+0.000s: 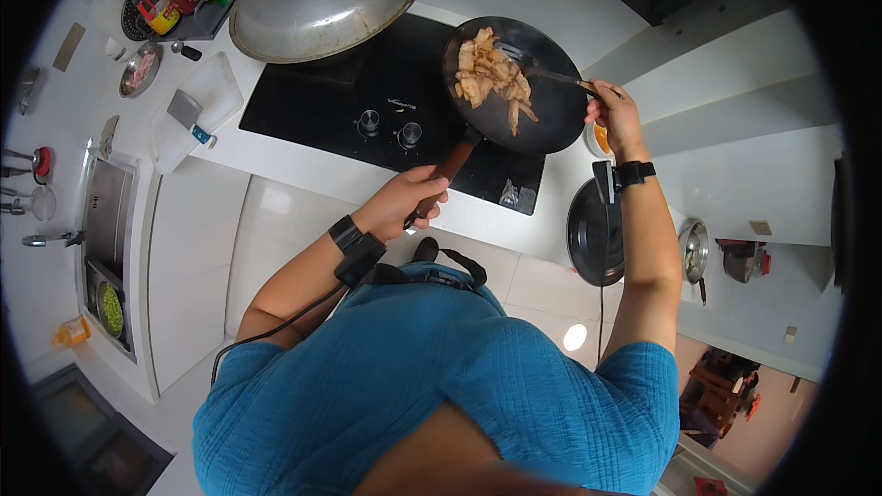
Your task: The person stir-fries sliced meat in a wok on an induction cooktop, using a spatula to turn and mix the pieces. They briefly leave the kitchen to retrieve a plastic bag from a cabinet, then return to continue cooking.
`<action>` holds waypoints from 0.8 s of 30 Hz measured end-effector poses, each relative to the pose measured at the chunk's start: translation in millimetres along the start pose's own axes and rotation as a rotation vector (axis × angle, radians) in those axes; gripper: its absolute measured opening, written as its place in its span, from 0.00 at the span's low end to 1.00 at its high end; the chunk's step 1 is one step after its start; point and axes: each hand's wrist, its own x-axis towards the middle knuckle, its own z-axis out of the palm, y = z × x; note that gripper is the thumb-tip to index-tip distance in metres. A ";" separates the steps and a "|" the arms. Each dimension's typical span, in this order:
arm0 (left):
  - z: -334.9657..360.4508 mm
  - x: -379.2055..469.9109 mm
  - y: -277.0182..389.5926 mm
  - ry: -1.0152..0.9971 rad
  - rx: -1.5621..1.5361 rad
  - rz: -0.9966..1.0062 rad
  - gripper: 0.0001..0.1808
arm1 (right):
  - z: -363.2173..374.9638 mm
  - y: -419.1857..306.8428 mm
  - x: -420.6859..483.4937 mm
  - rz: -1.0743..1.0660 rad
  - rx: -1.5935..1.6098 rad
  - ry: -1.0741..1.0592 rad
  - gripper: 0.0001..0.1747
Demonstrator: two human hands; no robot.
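My left hand [410, 201] is closed around the wooden handle [453, 167] of a black frying pan [551, 114], which is over the right side of the cooktop. Browned meat slices [488, 69] lie heaped on the pan's left side. In my right hand [615, 116] is the handle of a spatula [555, 76]. Its slotted metal blade reaches into the pan, beside the meat. Just under my right hand, partly hidden by the pan, stands a white bowl [594, 142] with something orange inside.
A large domed metal lid [324, 3] rests at the back left of the black glass cooktop [310, 100]. Farther left are a cleaver [185, 109] on a white cutting board [227, 86] and a bowl of raw meat [141, 70]. A round black lid [586, 238] lies right of the cooktop.
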 end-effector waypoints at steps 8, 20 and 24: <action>-3.7 2.8 -0.2 -0.017 0.023 0.008 0.10 | 58.3 -41.4 -143.8 -0.964 -1.028 -0.094 0.17; -14.1 7.0 3.0 -0.061 0.024 0.008 0.08 | 112.2 -21.4 -185.3 -0.870 -1.139 -0.111 0.17; -15.0 6.4 6.2 -0.051 0.040 0.004 0.08 | 95.3 -23.5 -151.0 -0.871 -1.036 0.081 0.16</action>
